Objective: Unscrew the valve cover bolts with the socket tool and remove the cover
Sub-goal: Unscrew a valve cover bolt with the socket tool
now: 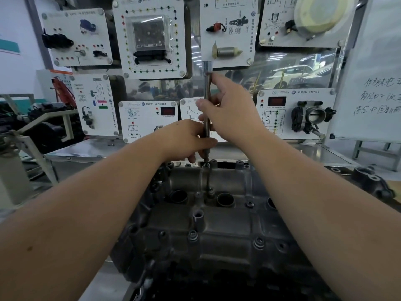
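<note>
A long silver socket tool [207, 88] stands upright, its lower tip on a bolt [205, 164] at the far edge of the dark grey valve cover [217, 227]. My left hand [184, 140] grips the lower part of the shaft, just above the bolt. My right hand [230, 109] holds the upper shaft, thumb and fingers curled round it below the wider socket head. Other bolts [259, 243] sit in the cover nearer to me.
Behind the engine stands a metal bench [97, 151] with white training panels [152, 38] of electrical parts. A whiteboard [373, 88] with handwriting is at the right. A loose cast part [371, 181] lies right of the cover. Other engines sit at the left.
</note>
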### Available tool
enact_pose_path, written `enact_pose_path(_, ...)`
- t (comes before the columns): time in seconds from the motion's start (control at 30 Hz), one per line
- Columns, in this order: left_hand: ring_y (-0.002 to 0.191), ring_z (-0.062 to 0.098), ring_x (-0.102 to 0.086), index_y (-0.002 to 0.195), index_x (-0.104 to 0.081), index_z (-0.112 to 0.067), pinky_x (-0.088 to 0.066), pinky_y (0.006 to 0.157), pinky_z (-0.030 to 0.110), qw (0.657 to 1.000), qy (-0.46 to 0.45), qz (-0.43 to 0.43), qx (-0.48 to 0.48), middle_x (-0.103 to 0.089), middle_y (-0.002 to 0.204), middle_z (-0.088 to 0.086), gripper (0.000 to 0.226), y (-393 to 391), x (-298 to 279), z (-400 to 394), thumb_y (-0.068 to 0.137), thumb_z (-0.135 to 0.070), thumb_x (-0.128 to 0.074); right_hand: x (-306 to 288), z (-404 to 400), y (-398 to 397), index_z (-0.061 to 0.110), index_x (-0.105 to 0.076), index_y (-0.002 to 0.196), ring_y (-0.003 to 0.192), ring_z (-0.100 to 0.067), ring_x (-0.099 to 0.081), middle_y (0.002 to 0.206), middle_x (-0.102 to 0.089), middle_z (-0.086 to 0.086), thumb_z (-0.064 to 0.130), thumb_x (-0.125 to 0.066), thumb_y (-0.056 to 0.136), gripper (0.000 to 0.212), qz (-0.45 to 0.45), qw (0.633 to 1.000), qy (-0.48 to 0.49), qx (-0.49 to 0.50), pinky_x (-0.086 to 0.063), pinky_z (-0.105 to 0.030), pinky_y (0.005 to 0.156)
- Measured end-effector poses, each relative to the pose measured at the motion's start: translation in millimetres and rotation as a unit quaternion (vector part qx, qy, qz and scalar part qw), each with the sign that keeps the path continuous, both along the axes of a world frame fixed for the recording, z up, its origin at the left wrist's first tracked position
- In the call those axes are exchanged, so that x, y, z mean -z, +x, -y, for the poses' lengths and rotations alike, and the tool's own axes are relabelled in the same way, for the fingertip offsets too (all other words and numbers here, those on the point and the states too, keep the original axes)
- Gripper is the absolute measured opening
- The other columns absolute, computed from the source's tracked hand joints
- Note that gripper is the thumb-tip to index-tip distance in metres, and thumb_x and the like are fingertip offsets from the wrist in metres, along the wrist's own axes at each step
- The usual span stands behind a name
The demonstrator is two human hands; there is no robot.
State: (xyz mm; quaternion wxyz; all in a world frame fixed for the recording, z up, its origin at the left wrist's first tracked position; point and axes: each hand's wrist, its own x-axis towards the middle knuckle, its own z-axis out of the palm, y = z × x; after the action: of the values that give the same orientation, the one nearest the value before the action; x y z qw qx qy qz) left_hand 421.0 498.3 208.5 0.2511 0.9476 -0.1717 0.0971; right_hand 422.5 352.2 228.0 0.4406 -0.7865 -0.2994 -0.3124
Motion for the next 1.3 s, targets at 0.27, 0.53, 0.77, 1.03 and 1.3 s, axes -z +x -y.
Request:
enact_pose_path(0.27,0.065,0.011,-0.073,0.098,-0.066,-0.024,-0.045,0.066,0.025,1.0,-0.011,-0.013,0.001,-0.075,0.083,-0.022,0.016,-3.6,-0.7,1.7,0.102,-0.034,-0.055,-1.6,-0.3,-1.2,0.018,-0.058,0.117,0.075,-0.002,-0.073,0.094,-0.073,0.0,0.017,-0.054,0.099,0.019,-0.002,1.0,-0.021,-0.01,-0.061,-0.034,0.07)
enact_pose_path(0.53,0.064,0.008,-0.072,0.097,-0.067,-0.022,-0.046,0.065,0.024,1.0,-0.009,-0.009,-0.004,-0.075,0.084,-0.021,0.021,-2.3,-1.0,1.8,0.103,-0.037,-0.054,-4.0,1.0,0.1,0.012,-0.065,0.108,0.073,-0.004,-0.073,0.082,-0.072,0.003,0.017,-0.06,0.098,0.011,-0.017,1.0,-0.012,0.005,-0.062,-0.037,0.072)
enact_pose_path(0.77,0.063,0.008,-0.072,0.102,-0.066,-0.024,-0.042,0.06,0.019,1.0,0.002,0.0,0.002,-0.075,0.081,-0.022,0.017,-1.3,-0.6,0.1,0.104,-0.036,-0.054,-2.8,-2.6,-0.8,0.013,-0.054,0.12,0.082,-0.015,-0.073,0.091,-0.073,-0.005,0.022,-0.057,0.099,0.023,0.01,0.999,-0.031,0.033,-0.06,-0.042,0.077)
enact_pose_path(1.03,0.063,0.01,-0.072,0.11,-0.069,-0.022,-0.053,0.075,0.032,0.999,-0.037,-0.019,0.004,-0.074,0.083,-0.023,0.023,-0.4,0.6,1.3,0.103,-0.038,-0.054,-5.2,-1.7,-2.4,0.006,-0.058,0.112,0.074,-0.006,-0.073,0.088,-0.073,-0.005,0.014,-0.052,0.098,0.017,-0.004,0.998,-0.04,0.042,-0.061,-0.042,0.072)
enact_pose_path(1.3,0.063,0.007,-0.072,0.102,-0.067,-0.024,-0.05,0.068,0.027,1.0,0.001,0.004,-0.003,-0.074,0.079,-0.022,0.022,0.9,-0.1,0.4,0.102,-0.044,-0.056,-4.7,-1.5,-2.4,0.013,-0.064,0.108,0.076,-0.013,-0.073,0.086,-0.072,-0.003,0.022,-0.062,0.099,0.013,-0.008,0.999,-0.017,0.036,-0.062,-0.041,0.074)
